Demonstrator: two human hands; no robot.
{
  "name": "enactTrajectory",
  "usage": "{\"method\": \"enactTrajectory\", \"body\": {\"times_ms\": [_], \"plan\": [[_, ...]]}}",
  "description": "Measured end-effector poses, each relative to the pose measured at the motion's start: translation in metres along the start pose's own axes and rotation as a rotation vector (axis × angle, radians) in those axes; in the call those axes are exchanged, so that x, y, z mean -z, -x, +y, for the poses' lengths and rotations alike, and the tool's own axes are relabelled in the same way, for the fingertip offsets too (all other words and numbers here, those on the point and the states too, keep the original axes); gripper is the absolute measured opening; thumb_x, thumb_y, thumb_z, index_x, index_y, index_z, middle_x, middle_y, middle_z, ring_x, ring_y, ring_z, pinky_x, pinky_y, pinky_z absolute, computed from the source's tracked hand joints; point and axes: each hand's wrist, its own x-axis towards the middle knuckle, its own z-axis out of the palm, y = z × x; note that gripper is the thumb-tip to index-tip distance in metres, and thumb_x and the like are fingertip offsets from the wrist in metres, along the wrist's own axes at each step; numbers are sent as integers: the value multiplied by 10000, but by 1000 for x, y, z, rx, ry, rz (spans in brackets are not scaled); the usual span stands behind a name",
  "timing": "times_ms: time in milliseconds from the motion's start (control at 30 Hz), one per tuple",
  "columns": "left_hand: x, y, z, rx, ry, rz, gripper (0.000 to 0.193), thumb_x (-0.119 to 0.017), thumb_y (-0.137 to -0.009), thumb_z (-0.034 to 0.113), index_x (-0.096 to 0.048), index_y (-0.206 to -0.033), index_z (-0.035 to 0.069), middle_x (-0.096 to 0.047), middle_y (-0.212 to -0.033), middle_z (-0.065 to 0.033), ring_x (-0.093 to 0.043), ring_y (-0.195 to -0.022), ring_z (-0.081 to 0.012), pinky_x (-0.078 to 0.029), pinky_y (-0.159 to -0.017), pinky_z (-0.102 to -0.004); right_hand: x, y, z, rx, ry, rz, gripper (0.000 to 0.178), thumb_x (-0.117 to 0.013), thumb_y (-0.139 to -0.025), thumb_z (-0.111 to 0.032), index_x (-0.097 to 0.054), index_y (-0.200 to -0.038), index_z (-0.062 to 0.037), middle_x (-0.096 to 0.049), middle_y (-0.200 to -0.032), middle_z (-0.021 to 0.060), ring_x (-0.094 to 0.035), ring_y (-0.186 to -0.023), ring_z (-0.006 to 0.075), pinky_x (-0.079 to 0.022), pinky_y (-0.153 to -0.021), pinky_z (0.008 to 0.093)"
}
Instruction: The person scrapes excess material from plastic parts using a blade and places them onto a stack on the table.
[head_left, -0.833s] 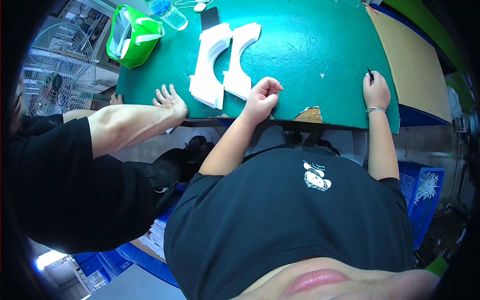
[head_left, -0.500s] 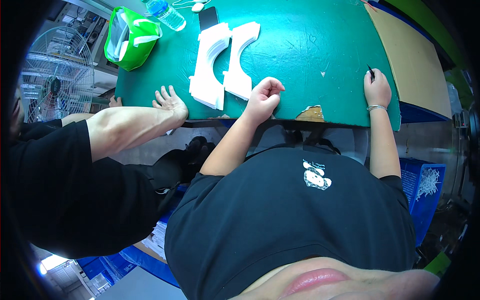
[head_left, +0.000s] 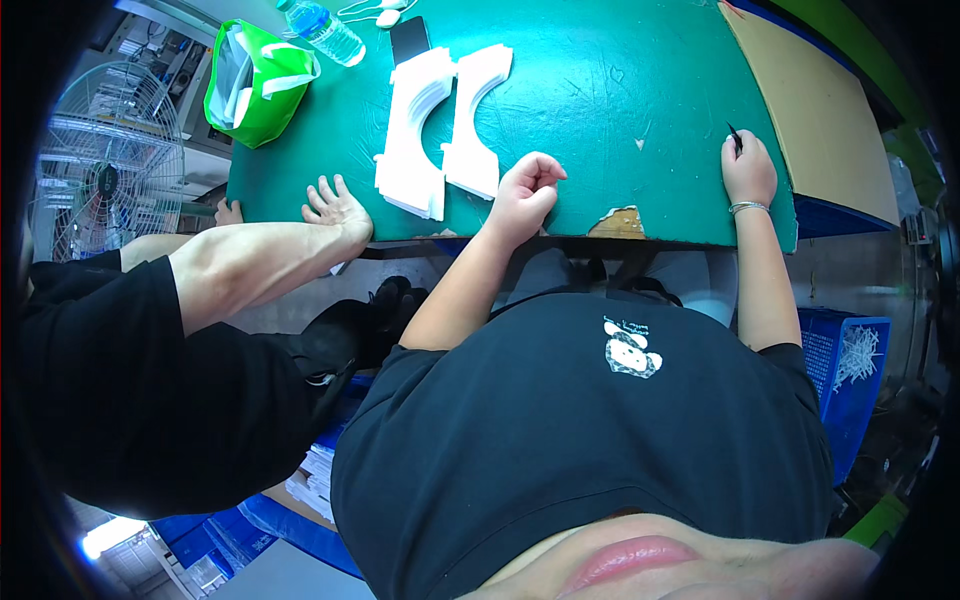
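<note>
My left hand point(head_left: 525, 192) rests as a closed fist on the green table mat point(head_left: 600, 90) near its front edge, with nothing visible in it. Just left of it lie two stacks of white curved flat pieces point(head_left: 415, 135), point(head_left: 478, 110). My right hand point(head_left: 748, 172) sits at the table's right front corner, pinching a thin black tool point(head_left: 733, 136) that points away from me. Another person's open hand point(head_left: 335, 206) lies on the table edge to the left of the white stacks.
A green bag point(head_left: 255, 80), a clear water bottle point(head_left: 325, 30) and a black phone point(head_left: 408, 40) sit at the far left. A tan cardboard sheet point(head_left: 815, 100) lies right of the mat. A fan point(head_left: 105, 160) stands at left, a blue crate point(head_left: 850, 370) at lower right.
</note>
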Motion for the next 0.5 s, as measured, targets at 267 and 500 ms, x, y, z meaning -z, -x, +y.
{"method": "enactTrajectory", "body": {"times_ms": [267,500], "plan": [[5,-1,-6,-46,-48,-32,210,-447,-799,-89,-524,-957,25,-462,-733,17,-425,-607,-57,-372,-542,-209,1,-2,0,-22,21,-14,233,-537,-871,-283,-637,-978,-102,-661,-944,119,-636,-833,328,-514,-696,440],[0,0,-3,-10,18,-5,201,-451,-782,-81,-550,-917,31,-427,-763,55,-357,-669,-22,-297,-602,-176,-1,-1,2,-17,14,-26,226,-535,-867,-280,-632,-958,-98,-655,-917,120,-632,-815,332,-514,-685,444]]}}
